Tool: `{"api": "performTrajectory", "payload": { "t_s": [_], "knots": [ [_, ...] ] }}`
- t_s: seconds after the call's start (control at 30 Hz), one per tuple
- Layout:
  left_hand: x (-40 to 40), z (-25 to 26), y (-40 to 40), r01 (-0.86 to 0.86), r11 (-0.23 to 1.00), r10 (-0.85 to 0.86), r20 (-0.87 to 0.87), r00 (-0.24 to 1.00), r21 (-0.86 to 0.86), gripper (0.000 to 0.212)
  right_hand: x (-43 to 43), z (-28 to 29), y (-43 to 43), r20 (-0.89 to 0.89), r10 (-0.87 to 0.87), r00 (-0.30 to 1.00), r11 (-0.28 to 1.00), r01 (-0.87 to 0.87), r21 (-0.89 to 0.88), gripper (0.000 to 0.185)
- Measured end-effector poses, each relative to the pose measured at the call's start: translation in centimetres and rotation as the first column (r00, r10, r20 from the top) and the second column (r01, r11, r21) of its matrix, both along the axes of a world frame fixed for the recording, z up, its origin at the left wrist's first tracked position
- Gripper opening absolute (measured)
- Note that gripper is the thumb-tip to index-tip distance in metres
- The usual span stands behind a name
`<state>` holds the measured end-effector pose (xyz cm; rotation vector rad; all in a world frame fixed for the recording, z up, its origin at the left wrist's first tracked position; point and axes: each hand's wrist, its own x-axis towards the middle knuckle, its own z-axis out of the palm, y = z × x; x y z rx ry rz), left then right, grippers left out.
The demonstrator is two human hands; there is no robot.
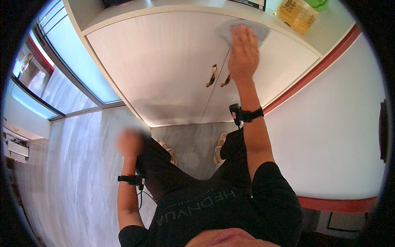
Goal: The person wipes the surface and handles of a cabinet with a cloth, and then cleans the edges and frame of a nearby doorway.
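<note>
A grey cloth (261,31) lies flat against the upper part of the white cabinet's right door (277,68), with my right hand (244,54) spread over it, fingers pointing up. Just below that hand is one curved brass-coloured handle (226,81), partly covered by it; the matching handle (211,76) is on the left door (154,58). Both doors are closed. My left hand (130,142) is off to the left, near my knee and away from the cabinet. It is blurred, so its fingers and anything in it cannot be made out.
An open shelf (172,8) runs above the doors, with a yellow translucent container (296,15) and a green item (317,3) at its right. Red trim (314,72) borders the cabinet's right side. At the left are frosted sliding door panels (80,58). My feet stand on grey tiles (191,145).
</note>
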<state>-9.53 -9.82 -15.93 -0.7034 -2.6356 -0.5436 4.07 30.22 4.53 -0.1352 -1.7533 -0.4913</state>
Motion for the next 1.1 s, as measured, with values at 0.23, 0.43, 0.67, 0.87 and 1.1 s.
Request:
{"api": "performTrajectory", "payload": {
  "t_s": [0.23, 0.43, 0.67, 0.87, 1.1],
  "knots": [
    [-0.1, 0.6, 0.9, 0.030, 0.999, -0.032, -0.067, 0.997, -0.031, 0.029, 1.5, 0.6, 0.4, -0.270, -0.043, 0.962, 0.965, -0.030, -0.260, 0.046],
    [-0.4, 1.1, 2.2, -0.095, 0.990, 0.106, 0.105, 0.989, -0.107, 0.027, 0.5, 2.7, -1.9, -0.113, 0.062, 0.992, 0.987, -0.077, -0.138, 0.038],
    [0.2, 1.4, 3.0, -0.066, 0.993, 0.072, 0.064, 0.995, -0.093, 0.029, -0.7, 1.5, -1.0, -0.249, -0.057, 0.967, 0.981, 0.008, -0.195, 0.041],
    [-0.3, 0.9, 2.8, -0.081, 0.991, 0.088, 0.061, 0.994, -0.108, 0.030, 0.2, 2.6, -0.9, -0.222, -0.125, 0.967, 0.982, 0.088, -0.168, 0.044],
    [0.1, 1.3, 3.4, -0.063, 0.995, 0.067, 0.055, 0.996, -0.079, 0.029, 1.2, 2.1, -0.5, -0.127, -0.044, 0.991, 0.981, 0.019, -0.194, 0.044]
  ]
}}
